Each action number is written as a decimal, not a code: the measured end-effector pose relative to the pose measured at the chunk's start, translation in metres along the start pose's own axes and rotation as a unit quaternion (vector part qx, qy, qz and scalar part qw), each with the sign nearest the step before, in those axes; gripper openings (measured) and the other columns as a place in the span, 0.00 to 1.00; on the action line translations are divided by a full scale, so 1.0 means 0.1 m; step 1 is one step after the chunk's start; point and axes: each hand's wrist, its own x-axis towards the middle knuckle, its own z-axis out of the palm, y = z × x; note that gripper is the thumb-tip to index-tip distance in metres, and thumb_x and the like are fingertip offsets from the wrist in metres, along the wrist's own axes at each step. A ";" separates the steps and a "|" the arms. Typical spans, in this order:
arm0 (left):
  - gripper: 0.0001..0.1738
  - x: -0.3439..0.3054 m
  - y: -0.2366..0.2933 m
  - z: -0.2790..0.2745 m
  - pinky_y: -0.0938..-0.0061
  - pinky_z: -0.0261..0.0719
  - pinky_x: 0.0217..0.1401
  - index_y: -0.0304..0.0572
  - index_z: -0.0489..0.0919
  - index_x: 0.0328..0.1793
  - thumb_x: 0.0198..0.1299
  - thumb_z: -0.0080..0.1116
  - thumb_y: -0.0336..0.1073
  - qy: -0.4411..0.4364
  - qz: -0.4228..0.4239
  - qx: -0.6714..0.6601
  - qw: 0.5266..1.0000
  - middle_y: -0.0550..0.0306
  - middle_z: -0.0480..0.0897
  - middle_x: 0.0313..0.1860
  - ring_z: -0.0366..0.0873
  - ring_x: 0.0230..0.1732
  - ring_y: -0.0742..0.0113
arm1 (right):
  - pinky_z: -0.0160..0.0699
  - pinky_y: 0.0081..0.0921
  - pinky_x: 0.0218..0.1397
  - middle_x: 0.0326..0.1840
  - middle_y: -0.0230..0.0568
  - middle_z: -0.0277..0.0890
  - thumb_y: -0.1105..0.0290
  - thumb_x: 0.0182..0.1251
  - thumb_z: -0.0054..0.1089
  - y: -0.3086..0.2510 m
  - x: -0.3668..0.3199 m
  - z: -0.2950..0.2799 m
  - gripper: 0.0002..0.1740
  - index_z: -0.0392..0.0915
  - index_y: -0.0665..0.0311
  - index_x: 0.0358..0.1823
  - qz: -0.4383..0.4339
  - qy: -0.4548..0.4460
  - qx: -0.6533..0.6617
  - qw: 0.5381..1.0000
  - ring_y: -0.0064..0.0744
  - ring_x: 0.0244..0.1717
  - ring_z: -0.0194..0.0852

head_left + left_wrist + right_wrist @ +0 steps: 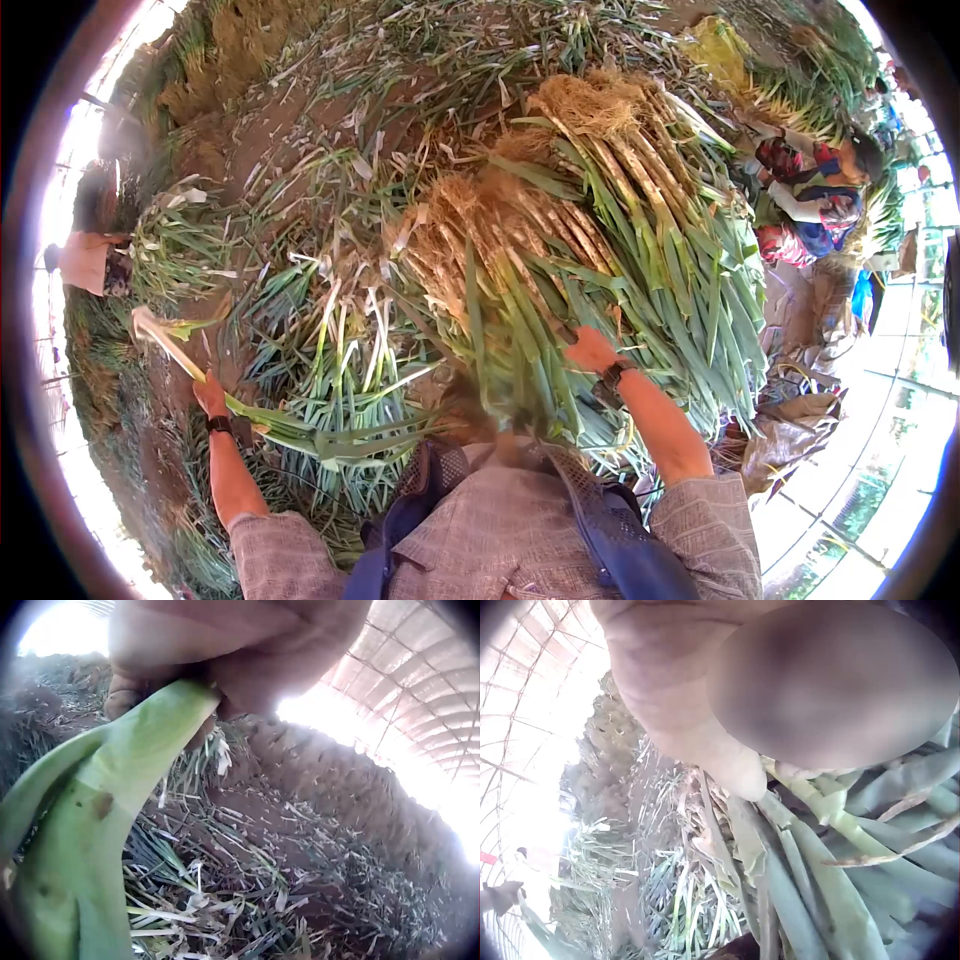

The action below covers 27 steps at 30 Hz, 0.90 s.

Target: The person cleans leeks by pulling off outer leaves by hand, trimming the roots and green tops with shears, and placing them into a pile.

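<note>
Out to the left, my left hand [210,396] grips a single leek [172,347] by its shaft. The pale root end points up and away, and the green leaves trail back towards my lap. In the left wrist view the leek's green part [105,787] runs out from under the curled fingers. My right hand [593,352] is at the leafy part of a heap of leeks [690,215] with brown, rooty ends. The thumb [739,776] lies along the leaves in the right wrist view, and a leek stem [810,796] passes under that hand; a blur hides part of it.
White-shafted leeks [345,335] lie in a pile between my hands. Leaf scraps [330,180] litter the ground ahead. A person [815,195] sits at the right beside more leeks, and another person [88,262] is at the far left. Brown sheeting [795,435] lies at the right.
</note>
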 end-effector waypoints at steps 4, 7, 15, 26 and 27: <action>0.30 -0.09 0.35 0.13 0.50 0.75 0.49 0.25 0.73 0.57 0.64 0.59 0.48 -0.048 0.062 0.061 0.995 0.30 0.81 0.48 0.80 0.50 0.35 | 0.75 0.45 0.41 0.32 0.54 0.82 0.62 0.50 0.64 -0.31 0.29 -0.12 0.22 0.81 0.67 0.46 0.038 -0.027 0.059 0.997 0.50 0.36 0.81; 0.27 -0.12 0.24 0.68 0.51 0.77 0.51 0.30 0.75 0.57 0.64 0.58 0.49 0.046 0.184 0.183 0.965 0.34 0.82 0.48 0.80 0.54 0.38 | 0.74 0.45 0.41 0.32 0.53 0.81 0.63 0.51 0.64 -0.67 0.43 -0.31 0.24 0.80 0.70 0.48 0.051 -0.069 0.054 0.995 0.48 0.36 0.81; 0.09 -2.48 2.07 2.22 0.59 0.78 0.41 0.37 0.81 0.40 0.61 0.56 0.35 -0.416 0.418 -0.199 0.783 0.45 0.81 0.40 0.80 0.38 0.46 | 0.74 0.45 0.46 0.37 0.56 0.81 0.57 0.50 0.69 -0.82 1.11 -0.31 0.27 0.80 0.72 0.45 0.080 -0.082 0.025 0.993 0.52 0.40 0.80; 0.27 -4.60 3.50 2.85 0.53 0.79 0.49 0.34 0.74 0.59 0.59 0.61 0.44 -0.650 0.101 -0.219 0.721 0.36 0.84 0.45 0.81 0.47 0.37 | 0.76 0.40 0.42 0.35 0.52 0.81 0.59 0.52 0.69 -0.08 0.32 -0.28 0.27 0.79 0.69 0.51 -0.003 -0.085 0.070 0.994 0.44 0.37 0.80; 0.25 -4.59 3.57 2.76 0.51 0.78 0.49 0.34 0.73 0.56 0.59 0.60 0.44 -0.605 0.112 -0.207 0.760 0.35 0.83 0.43 0.80 0.47 0.36 | 0.76 0.37 0.40 0.34 0.50 0.81 0.59 0.52 0.70 0.00 0.18 -0.25 0.27 0.79 0.68 0.50 -0.012 -0.088 -0.008 0.996 0.42 0.35 0.79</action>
